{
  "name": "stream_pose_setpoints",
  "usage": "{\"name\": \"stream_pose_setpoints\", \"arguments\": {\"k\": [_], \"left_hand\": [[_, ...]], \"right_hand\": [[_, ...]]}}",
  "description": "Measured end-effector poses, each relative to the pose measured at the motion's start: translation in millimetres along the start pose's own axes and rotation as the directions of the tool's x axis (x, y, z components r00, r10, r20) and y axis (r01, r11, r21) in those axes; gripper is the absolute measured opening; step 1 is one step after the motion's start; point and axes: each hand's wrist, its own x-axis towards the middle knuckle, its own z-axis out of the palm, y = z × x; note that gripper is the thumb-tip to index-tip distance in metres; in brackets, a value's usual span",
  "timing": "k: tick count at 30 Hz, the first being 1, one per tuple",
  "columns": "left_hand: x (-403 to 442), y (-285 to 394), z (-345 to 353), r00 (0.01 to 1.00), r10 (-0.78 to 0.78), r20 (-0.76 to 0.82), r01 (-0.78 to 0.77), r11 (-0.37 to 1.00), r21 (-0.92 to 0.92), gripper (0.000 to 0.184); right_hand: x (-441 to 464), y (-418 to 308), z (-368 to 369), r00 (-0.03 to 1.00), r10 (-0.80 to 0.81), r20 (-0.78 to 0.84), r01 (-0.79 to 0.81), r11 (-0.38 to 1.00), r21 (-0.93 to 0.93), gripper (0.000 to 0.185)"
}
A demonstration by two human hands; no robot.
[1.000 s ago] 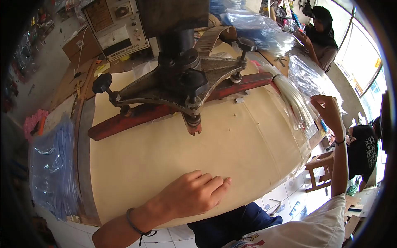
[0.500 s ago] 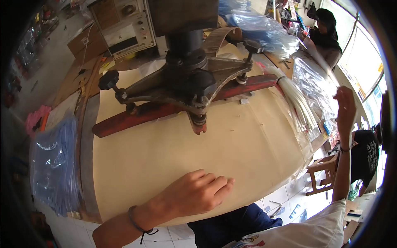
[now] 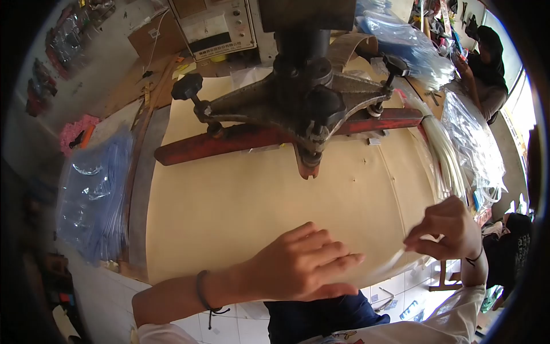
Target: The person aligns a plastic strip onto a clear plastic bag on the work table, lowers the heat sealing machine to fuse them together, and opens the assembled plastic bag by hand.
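Note:
My left hand (image 3: 312,261) is over the front part of the tan sheet (image 3: 240,200), palm down, with its fingers apart and nothing in it. To its right, my right hand (image 3: 444,229) is bent over the sheet's right front edge. Its fingers are drawn together, and a thin, clear, blurred strip (image 3: 395,262) shows just below its fingertips. Above the sheet stands a press head with black knobs and a long red bar (image 3: 252,137). A bundle of whitish strips (image 3: 444,152) lies at the sheet's right edge.
Stacked clear bluish plastic (image 3: 94,195) lies at the left. More plastic bags (image 3: 401,46) are at the back, and clear plastic (image 3: 472,137) is at the right. A control box (image 3: 215,26) stands behind the press. A person (image 3: 487,74) sits at the back right.
My right hand has come down from the right side to the sheet's front edge. My left hand's fingers have spread. The view has shifted, so the press appears farther right.

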Motion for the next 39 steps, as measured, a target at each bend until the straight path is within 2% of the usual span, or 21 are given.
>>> {"name": "stream_pose_setpoints", "arguments": {"k": [1,2,3,6,10,13,14,17,20,23,27,30,33,36,39], "left_hand": [[2,-4,-3,0.998,-0.059,0.034,0.063,0.991,-0.119,0.037],[8,-6,-8,0.997,-0.074,0.000,0.073,0.981,-0.182,0.027],[10,-9,-12,0.995,-0.081,0.055,0.089,0.980,-0.179,0.026],[4,-18,-25,0.976,-0.118,0.184,0.144,0.980,-0.138,0.019],[-2,-30,-54,0.924,-0.255,0.286,0.268,0.963,-0.006,0.015],[0,-39,-71,0.892,-0.334,0.306,0.340,0.940,0.033,0.011],[1,-40,-74,0.885,-0.345,0.312,0.351,0.936,0.040,0.011],[3,-42,-73,0.882,-0.334,0.332,0.342,0.939,0.035,0.010],[-1,-44,-71,0.888,-0.341,0.309,0.356,0.934,0.009,0.011],[-5,-39,-73,0.874,-0.404,0.271,0.402,0.913,0.064,0.013],[-8,-43,-84,0.885,-0.414,0.214,0.376,0.906,0.197,0.017],[-7,-49,-88,0.909,-0.368,0.196,0.298,0.902,0.314,0.018],[-11,-50,-83,0.898,-0.384,0.215,0.297,0.890,0.346,0.019],[-13,-47,-81,0.915,-0.354,0.193,0.252,0.876,0.411,0.021],[-12,-45,-77,0.940,-0.320,0.121,0.238,0.866,0.441,0.023]], "right_hand": [[11,0,0,0.996,0.075,0.045,-0.076,0.997,0.014,0.007],[17,6,4,0.994,0.072,0.081,-0.077,0.996,0.054,0.008],[22,15,10,0.991,0.067,0.119,-0.079,0.992,0.095,0.010],[44,41,10,0.892,-0.006,0.451,-0.061,0.989,0.133,0.013],[62,70,17,0.843,-0.138,0.520,-0.073,0.928,0.366,0.021],[70,84,18,0.780,0.014,0.626,-0.343,0.846,0.409,0.021],[75,80,9,0.731,0.043,0.681,-0.386,0.849,0.361,0.021],[65,89,14,0.784,-0.021,0.621,-0.334,0.828,0.450,0.020],[59,91,20,0.867,-0.087,0.491,-0.222,0.813,0.537,0.020],[61,89,9,0.807,0.021,0.590,-0.350,0.822,0.450,0.025],[60,81,7,0.786,0.184,0.591,-0.469,0.799,0.376,0.019],[53,87,17,0.910,0.098,0.402,-0.274,0.870,0.409,0.012],[43,96,33,0.977,0.035,0.209,-0.110,0.927,0.358,0.012],[53,85,23,0.977,-0.001,0.213,-0.009,0.999,0.044,0.015],[58,88,38,0.979,-0.192,-0.068,0.181,0.974,-0.139,0.024]]}}
